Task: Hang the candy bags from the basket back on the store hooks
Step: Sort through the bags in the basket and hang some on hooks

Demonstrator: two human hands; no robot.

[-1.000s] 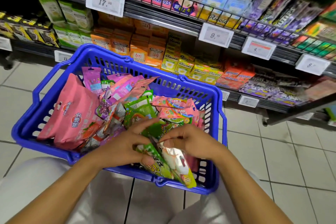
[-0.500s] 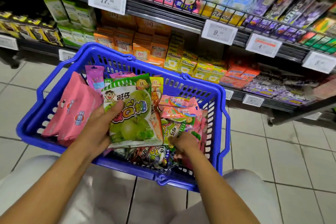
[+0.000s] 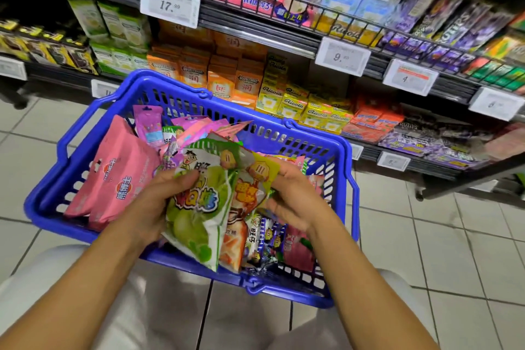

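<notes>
A blue plastic basket point(image 3: 51, 196) sits on the floor in front of my knees, filled with several candy bags. My left hand point(image 3: 150, 207) grips a green apple candy bag point(image 3: 196, 202), with the thumb over its front. Behind that bag is an orange candy bag point(image 3: 247, 193) with a yellow top; my right hand point(image 3: 295, 202) touches its right edge with the fingers loosely bent. Large pink bags point(image 3: 119, 176) lie at the basket's left side. More small bags lie at the near right under my hands.
Store shelves point(image 3: 255, 31) with wire rails run across the back, stocked with boxed lozenges and gum, and carry price tags point(image 3: 170, 4). Grey tiled floor point(image 3: 426, 250) lies to the right. No hooks are in view.
My right hand has risen out of the basket's near right corner to the orange bag behind the green one. My left hand has tilted the green bag and brought it nearer.
</notes>
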